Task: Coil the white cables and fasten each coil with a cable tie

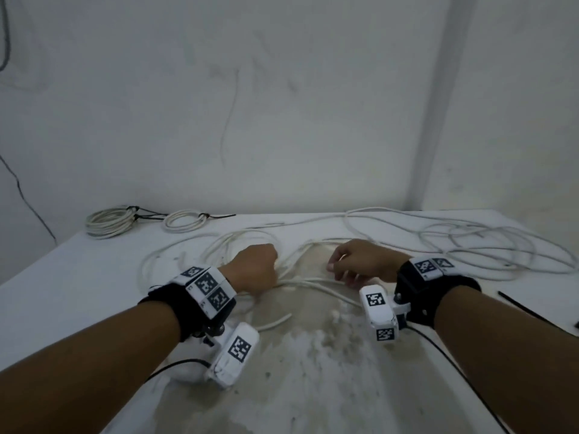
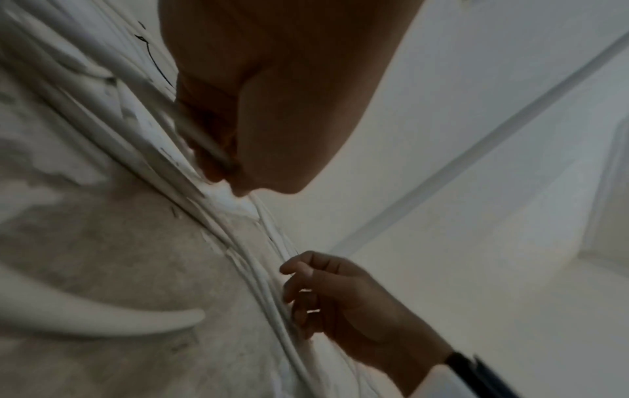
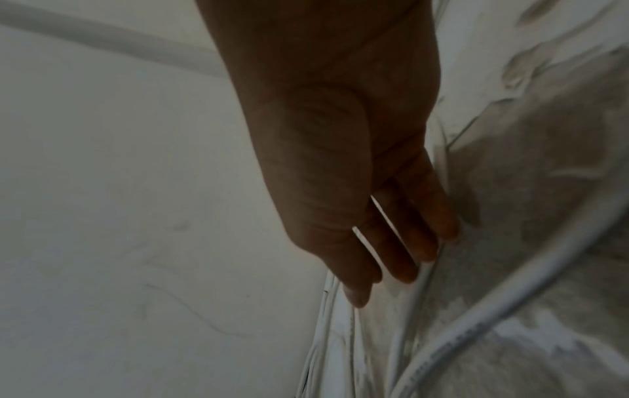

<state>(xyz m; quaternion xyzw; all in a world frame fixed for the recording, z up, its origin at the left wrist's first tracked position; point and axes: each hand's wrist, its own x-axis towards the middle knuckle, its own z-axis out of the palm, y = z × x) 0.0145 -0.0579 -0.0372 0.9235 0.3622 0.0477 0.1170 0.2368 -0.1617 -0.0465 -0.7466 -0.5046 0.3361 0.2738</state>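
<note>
A loose white cable (image 1: 308, 280) lies in wide loops on the white table (image 1: 94, 277). My left hand (image 1: 264, 270) is a fist gripping several strands of it; in the left wrist view a strand (image 2: 207, 146) runs through the curled fingers of that hand (image 2: 258, 113). My right hand (image 1: 343, 270) hovers just right of it, its fingers relaxed with the tips touching the strands. In the right wrist view its fingers (image 3: 398, 258) lie nearly straight over the cable (image 3: 476, 309). The cable's free end (image 1: 282, 319) points toward me.
Two finished coils with black ties sit at the back left, a large one (image 1: 109, 222) and a small one (image 1: 186, 220). A tangle of more white cable (image 1: 470, 242) spreads across the right. A black cable tie (image 1: 526, 308) lies by the right edge. A wall stands behind.
</note>
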